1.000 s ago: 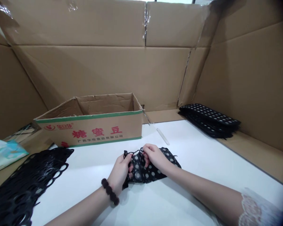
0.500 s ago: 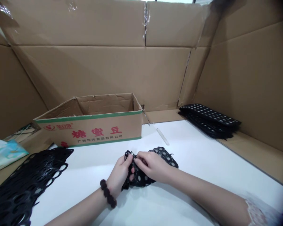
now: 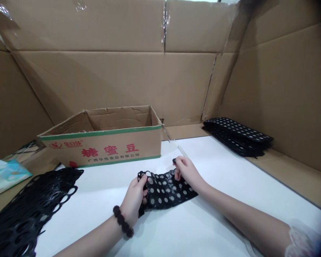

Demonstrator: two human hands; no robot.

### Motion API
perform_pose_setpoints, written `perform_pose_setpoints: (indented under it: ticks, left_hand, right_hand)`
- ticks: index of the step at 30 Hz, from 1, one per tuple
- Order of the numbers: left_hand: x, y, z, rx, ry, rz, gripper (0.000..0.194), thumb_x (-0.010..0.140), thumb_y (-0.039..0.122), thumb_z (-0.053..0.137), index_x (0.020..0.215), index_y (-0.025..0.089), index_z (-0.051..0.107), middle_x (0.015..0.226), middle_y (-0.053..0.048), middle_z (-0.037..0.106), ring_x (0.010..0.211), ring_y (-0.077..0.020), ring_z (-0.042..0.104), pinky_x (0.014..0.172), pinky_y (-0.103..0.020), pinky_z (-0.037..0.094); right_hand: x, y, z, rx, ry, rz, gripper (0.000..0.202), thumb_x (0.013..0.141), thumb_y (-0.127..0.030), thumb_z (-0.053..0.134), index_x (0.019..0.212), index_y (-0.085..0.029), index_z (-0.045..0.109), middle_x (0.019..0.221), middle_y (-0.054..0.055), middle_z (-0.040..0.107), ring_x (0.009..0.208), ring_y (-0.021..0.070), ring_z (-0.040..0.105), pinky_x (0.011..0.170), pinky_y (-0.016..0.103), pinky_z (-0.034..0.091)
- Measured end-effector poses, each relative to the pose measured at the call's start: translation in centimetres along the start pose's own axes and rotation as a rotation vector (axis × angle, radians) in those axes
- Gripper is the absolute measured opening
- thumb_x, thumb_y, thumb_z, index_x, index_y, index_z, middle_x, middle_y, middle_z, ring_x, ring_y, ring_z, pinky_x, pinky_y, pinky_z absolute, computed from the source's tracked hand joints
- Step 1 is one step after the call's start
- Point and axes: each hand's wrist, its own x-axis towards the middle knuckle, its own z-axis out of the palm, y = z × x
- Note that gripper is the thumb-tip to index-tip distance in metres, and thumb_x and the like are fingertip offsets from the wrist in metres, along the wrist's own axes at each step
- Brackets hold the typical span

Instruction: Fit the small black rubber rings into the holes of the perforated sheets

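Black sheet material with rows of round light spots or holes (image 3: 162, 191) stretches across the white table in front of me. My left hand (image 3: 133, 196) is closed on its left end, thumb on top, where a few black rings stick out. Over the far right part of the sheet is my right hand (image 3: 188, 173), its thumb and fingers pinched together. A small black piece (image 3: 174, 161) shows at those fingertips; its exact shape is too small to make out. Just beyond the right hand lies a slim whitish tool (image 3: 182, 151), partly hidden by it.
An open cardboard box (image 3: 117, 146) with red lettering stands behind my hands. To the left lie a heap of black perforated sheets (image 3: 29, 210) and a blue-white packet (image 3: 8, 176). A stack of dotted black sheets (image 3: 238, 137) rests at right. Cardboard walls (image 3: 123, 78) enclose the table.
My right hand has moved up and right, away from my left, with a small black piece at its fingertips. The sheet, bunched before, is now spread flatter between the hands.
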Motion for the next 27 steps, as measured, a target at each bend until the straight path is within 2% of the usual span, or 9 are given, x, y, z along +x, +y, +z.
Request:
perform_pose_setpoints:
  ticks: [2,4,6,9,15,20,24,27]
  left_hand:
    - [0.0,0.2,0.0,-0.004,-0.081,0.017,0.035,0.069,0.05,0.051,0.068,0.017,0.041,0.05,0.008,0.029,0.039,-0.0024,0.024,0.036,-0.014,0.016]
    - [0.0,0.4,0.0,0.019,-0.159,0.062,0.035,0.069,0.048,0.054,0.067,0.016,0.04,0.053,0.007,0.031,0.041,-0.0025,0.026,0.037,-0.014,0.02]
    - [-0.1,0.5,0.1,0.055,-0.22,0.096,0.032,0.068,0.042,0.058,0.068,0.016,0.04,0.057,0.006,0.035,0.045,-0.003,0.03,0.04,-0.014,0.025]
    - [-0.3,0.3,0.2,0.085,-0.277,0.129,0.028,0.069,0.036,0.059,0.069,0.016,0.039,0.059,0.006,0.036,0.047,-0.0035,0.032,0.042,-0.015,0.028]
    - [0.0,-0.3,0.1,0.148,-0.156,0.207,0.024,0.07,0.032,0.057,0.073,0.017,0.039,0.062,0.006,0.037,0.046,-0.0034,0.032,0.04,-0.016,0.029]
    - [0.2,-0.7,-0.1,0.19,-0.144,0.317,0.023,0.073,0.036,0.053,0.08,0.017,0.043,0.068,0.003,0.043,0.054,-0.0068,0.041,0.046,-0.017,0.036]
    - [0.1,-0.7,-0.1,0.162,-0.165,0.351,0.02,0.075,0.033,0.051,0.084,0.017,0.044,0.078,0.0,0.049,0.075,-0.0123,0.049,0.066,-0.022,0.042]
    - [-0.1,-0.7,0.0,0.161,-0.136,0.365,0.017,0.075,0.03,0.052,0.081,0.017,0.042,0.075,0.001,0.048,0.068,-0.0106,0.048,0.062,-0.021,0.042]
  right_hand:
    - [-1.1,-0.7,0.0,-0.179,-0.04,-0.209,0.021,0.081,-0.029,0.032,0.066,-0.018,0.042,0.047,-0.003,0.045,0.043,0.0103,0.045,0.046,0.021,0.034]
    - [-2.2,-1.5,0.5,-0.362,-0.062,-0.408,0.019,0.081,-0.026,0.035,0.065,-0.018,0.044,0.054,-0.002,0.047,0.049,0.0097,0.045,0.05,0.021,0.032]
    - [-3.1,-1.9,0.9,-0.495,-0.091,-0.487,0.02,0.081,-0.024,0.035,0.064,-0.018,0.042,0.055,-0.003,0.047,0.05,0.0089,0.042,0.05,0.021,0.029]
    - [-3.5,-1.8,1.2,-0.606,-0.121,-0.479,0.022,0.082,-0.022,0.033,0.061,-0.018,0.037,0.052,-0.003,0.045,0.047,0.0077,0.039,0.048,0.02,0.025]
    - [-3.9,-1.2,1.3,-0.767,-0.109,-0.533,0.018,0.081,-0.02,0.034,0.063,-0.018,0.037,0.053,-0.003,0.048,0.047,0.0078,0.04,0.048,0.021,0.023]
    - [-4.4,-1.2,1.8,-0.89,-0.061,-0.625,0.016,0.08,-0.02,0.034,0.066,-0.017,0.041,0.059,0.0,0.052,0.05,0.0099,0.045,0.049,0.023,0.024]
    - [-4.5,-0.9,2.2,-0.871,-0.093,-0.608,0.015,0.081,-0.02,0.034,0.069,-0.017,0.044,0.062,0.0,0.055,0.051,0.0109,0.048,0.049,0.023,0.026]
    - [-4.5,-0.7,2.4,-0.789,-0.111,-0.544,0.017,0.083,-0.02,0.031,0.074,-0.017,0.045,0.065,0.001,0.056,0.054,0.0116,0.05,0.05,0.022,0.029]
